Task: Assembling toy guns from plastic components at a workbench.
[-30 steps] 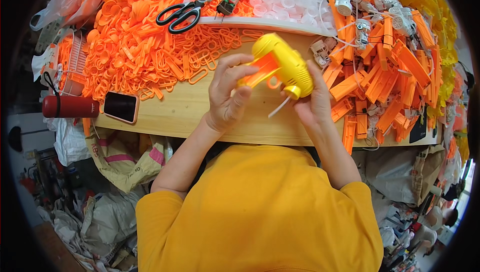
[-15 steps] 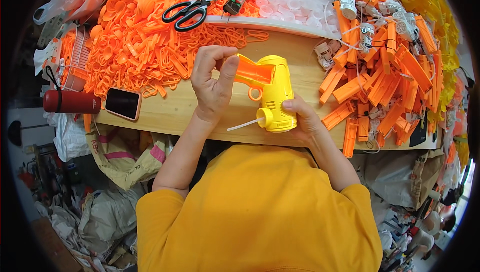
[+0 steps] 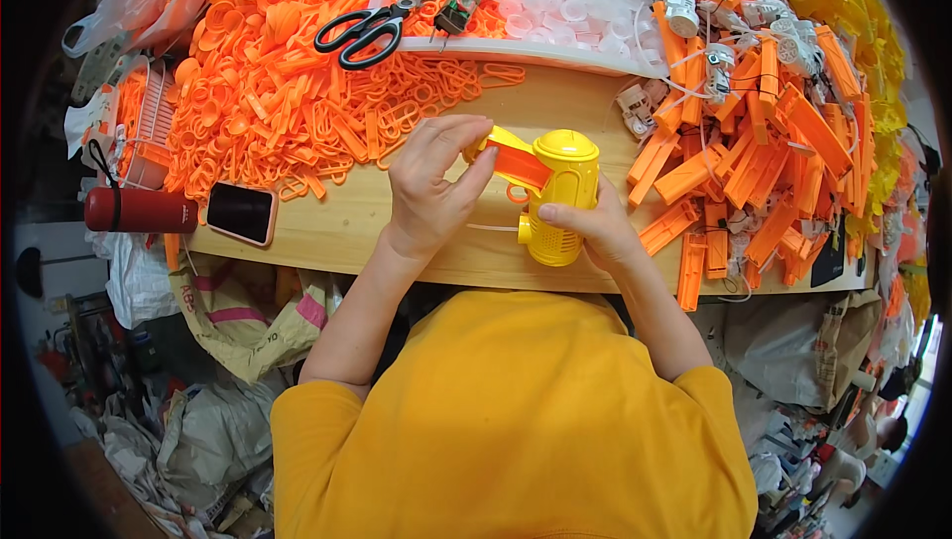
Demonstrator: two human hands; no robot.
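Observation:
A yellow and orange plastic toy gun (image 3: 566, 187) is held up above the table edge between both hands. My right hand (image 3: 605, 232) wraps round its rounded yellow barrel, thumb lying across the near side. My left hand (image 3: 431, 177) pinches the far end of the handle (image 3: 518, 162), which is a yellow-edged channel with an orange inside. An orange ring (image 3: 518, 192) hangs below the handle, close to the barrel. From a short yellow spout (image 3: 525, 230) on the barrel, a thin white tube runs leftward. My right fingertips are hidden behind the barrel.
Orange parts (image 3: 288, 93) are heaped at left. Scissors (image 3: 369, 33) and a green-and-black device (image 3: 463, 1) lie farther back beside clear plastic caps (image 3: 575, 3). Orange handles with white motors (image 3: 764, 142) pile at right. A phone (image 3: 241, 213) and red bottle (image 3: 141, 211) are front left.
The toy gun has been tilted, so its rounded yellow end now faces up more. My left hand has shifted slightly right and down, still at the handle's end.

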